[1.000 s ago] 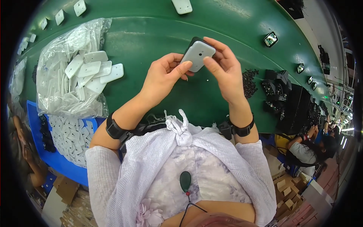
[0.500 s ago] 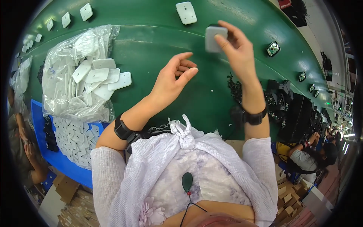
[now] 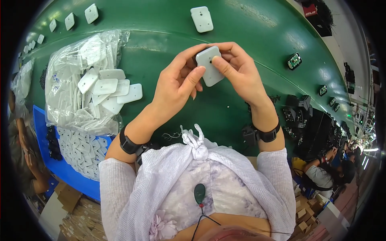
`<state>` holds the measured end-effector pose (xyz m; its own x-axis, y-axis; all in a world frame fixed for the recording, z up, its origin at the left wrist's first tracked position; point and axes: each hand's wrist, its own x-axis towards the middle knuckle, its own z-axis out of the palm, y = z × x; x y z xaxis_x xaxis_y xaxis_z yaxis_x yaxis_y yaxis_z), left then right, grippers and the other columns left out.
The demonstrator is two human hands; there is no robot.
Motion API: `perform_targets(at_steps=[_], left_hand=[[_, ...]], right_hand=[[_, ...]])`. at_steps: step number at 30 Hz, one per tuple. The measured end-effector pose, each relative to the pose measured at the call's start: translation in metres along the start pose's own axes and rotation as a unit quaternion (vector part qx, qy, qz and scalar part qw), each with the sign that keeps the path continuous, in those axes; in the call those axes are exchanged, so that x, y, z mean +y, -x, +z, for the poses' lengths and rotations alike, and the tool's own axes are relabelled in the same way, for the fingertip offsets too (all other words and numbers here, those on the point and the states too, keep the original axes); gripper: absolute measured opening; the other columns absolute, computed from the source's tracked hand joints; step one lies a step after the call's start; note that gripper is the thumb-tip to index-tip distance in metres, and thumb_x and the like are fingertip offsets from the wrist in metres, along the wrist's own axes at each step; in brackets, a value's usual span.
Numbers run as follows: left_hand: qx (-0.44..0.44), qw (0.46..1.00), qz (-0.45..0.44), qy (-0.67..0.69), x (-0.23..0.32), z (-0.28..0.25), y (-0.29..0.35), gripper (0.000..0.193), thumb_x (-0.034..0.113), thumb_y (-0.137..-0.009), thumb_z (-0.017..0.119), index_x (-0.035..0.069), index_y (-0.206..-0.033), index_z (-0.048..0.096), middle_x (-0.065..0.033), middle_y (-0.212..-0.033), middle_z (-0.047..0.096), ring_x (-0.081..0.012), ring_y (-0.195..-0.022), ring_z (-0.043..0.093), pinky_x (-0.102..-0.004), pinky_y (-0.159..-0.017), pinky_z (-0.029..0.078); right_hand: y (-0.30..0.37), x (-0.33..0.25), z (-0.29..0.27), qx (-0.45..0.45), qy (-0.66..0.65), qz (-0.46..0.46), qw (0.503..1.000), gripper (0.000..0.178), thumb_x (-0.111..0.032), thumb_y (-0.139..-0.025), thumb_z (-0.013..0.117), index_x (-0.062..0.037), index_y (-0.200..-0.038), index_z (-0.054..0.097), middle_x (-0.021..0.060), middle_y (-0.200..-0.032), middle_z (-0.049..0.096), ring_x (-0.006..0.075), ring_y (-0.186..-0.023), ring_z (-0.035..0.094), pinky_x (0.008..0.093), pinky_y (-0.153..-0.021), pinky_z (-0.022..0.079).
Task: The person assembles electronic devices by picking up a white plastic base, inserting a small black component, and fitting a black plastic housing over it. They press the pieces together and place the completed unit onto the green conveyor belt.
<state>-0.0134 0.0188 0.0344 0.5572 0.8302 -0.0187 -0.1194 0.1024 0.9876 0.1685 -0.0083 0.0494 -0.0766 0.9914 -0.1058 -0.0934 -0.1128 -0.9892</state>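
At far left, a row of white rounded plastic blocks [image 3: 91,13] recedes along the green counter [image 3: 161,44]; three are clear, and those beyond are too small to count surely. Below sits one blue plastic bin [image 3: 72,178] heaped with uncountable small white plates [image 3: 80,154]. Beside it, one clear plastic bag [image 3: 60,86] bulges with white rounded plates, at least five lying loose [image 3: 130,93] at its mouth. Centrally, the left hand [image 3: 177,82] curls narrowly around the left edge of one pale rounded-rectangular plastic shell [image 3: 210,74] with a black part behind it, held above the counter; one white rounded block [image 3: 201,19] lies beyond. The right hand [image 3: 239,72] grips the same shell, thumb on its face. Rightward are black plastic pieces [image 3: 295,110], too jumbled to count, and four dark-edged green circuit boards [image 3: 294,61] in line.
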Motion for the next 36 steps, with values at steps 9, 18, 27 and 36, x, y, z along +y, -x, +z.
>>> perform_targets(at_steps=[9,18,27,36], left_hand=[[0.008,0.999,0.015,0.043,0.000,0.005,0.008,0.038,0.010,-0.096,0.054,0.007,-0.134,0.049,-0.0062,-0.097,0.058,-0.0080,-0.067,0.057,-0.0189,-0.051,0.046],[0.001,0.996,-0.001,0.084,-0.001,0.001,0.010,0.039,0.010,-0.098,0.048,0.003,-0.137,0.045,-0.0111,-0.102,0.057,-0.0120,-0.069,0.061,-0.0218,-0.052,0.049],[-0.020,0.995,0.034,0.096,0.009,0.004,0.014,0.039,0.012,-0.097,0.054,0.006,-0.135,0.048,-0.0048,-0.091,0.053,-0.0091,-0.067,0.059,-0.0194,-0.050,0.047],[-0.002,0.985,-0.047,0.168,0.016,0.004,0.018,0.038,0.016,-0.098,0.051,0.005,-0.135,0.048,-0.0071,-0.091,0.059,-0.0088,-0.061,0.058,-0.0193,-0.046,0.045]], right_hand=[[0.009,0.003,0.005,0.015,0.020,-0.050,0.998,0.031,-0.010,-0.090,0.065,-0.0012,-0.118,0.053,0.0105,-0.107,0.064,0.0135,-0.098,0.060,0.0273,-0.084,0.049],[0.011,-0.003,0.008,0.022,-0.021,0.010,0.999,0.031,-0.014,-0.090,0.066,-0.0013,-0.116,0.055,0.0092,-0.106,0.065,0.0155,-0.098,0.061,0.0299,-0.087,0.048],[0.020,-0.006,0.014,0.043,0.021,-0.072,0.996,0.031,-0.017,-0.092,0.065,-0.0009,-0.116,0.055,0.0092,-0.103,0.065,0.0146,-0.095,0.061,0.0294,-0.084,0.049],[0.026,-0.015,0.017,0.031,-0.027,-0.014,0.999,0.034,-0.026,-0.095,0.061,-0.0016,-0.118,0.055,0.0092,-0.103,0.065,0.0139,-0.096,0.059,0.0282,-0.086,0.046]])
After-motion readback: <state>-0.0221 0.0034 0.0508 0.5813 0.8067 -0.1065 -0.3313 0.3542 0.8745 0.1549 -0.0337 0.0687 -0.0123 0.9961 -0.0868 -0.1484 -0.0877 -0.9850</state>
